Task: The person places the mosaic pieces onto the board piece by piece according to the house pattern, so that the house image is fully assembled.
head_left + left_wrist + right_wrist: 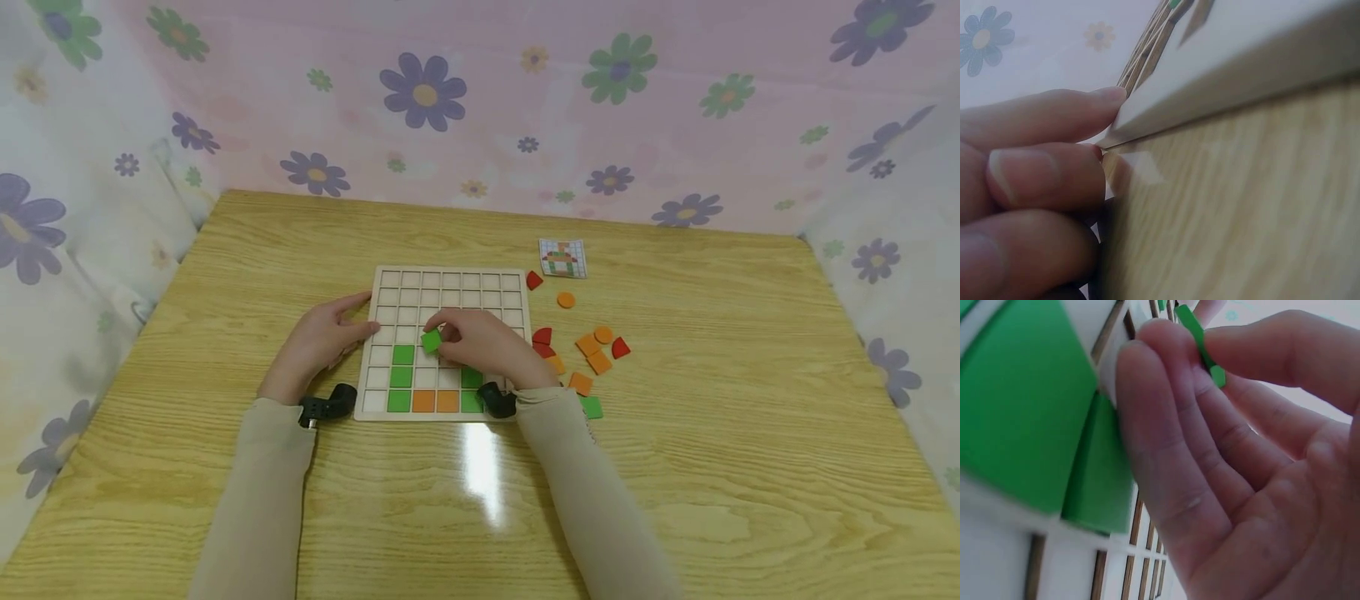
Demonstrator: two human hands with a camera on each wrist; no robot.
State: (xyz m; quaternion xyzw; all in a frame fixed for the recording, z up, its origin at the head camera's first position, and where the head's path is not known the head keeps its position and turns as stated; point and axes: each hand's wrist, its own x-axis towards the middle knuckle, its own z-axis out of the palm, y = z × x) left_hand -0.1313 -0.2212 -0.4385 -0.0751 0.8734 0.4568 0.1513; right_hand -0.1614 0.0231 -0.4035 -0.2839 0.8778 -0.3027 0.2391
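Note:
A pale wooden grid board (pixel 450 270) lies on the table. My left hand (pixel 318 342) holds its left edge; in the left wrist view a fingertip rests on the rim (pixel 1166 119), with the other fingers curled below. My right hand (pixel 487 346) pinches a green square tile (pixel 431 341) between thumb and fingers, tilted above the middle of the board. In the right wrist view the held tile (pixel 1192 328) appears nearly edge-on. Green squares (pixel 401 377) fill part of a left column, orange squares (pixel 423 402) lie in the bottom row, and more green squares (pixel 472 377) stand right, partly hidden.
Right of the board lie loose orange squares (pixel 581 383), orange discs (pixel 566 300), red quarter-circle pieces (pixel 620 347) and a green square (pixel 592 407), some partly hidden by my right arm. A small pattern card (pixel 562 258) lies beyond the board's upper right corner. Flowered cloth (pixel 480 117) surrounds the table.

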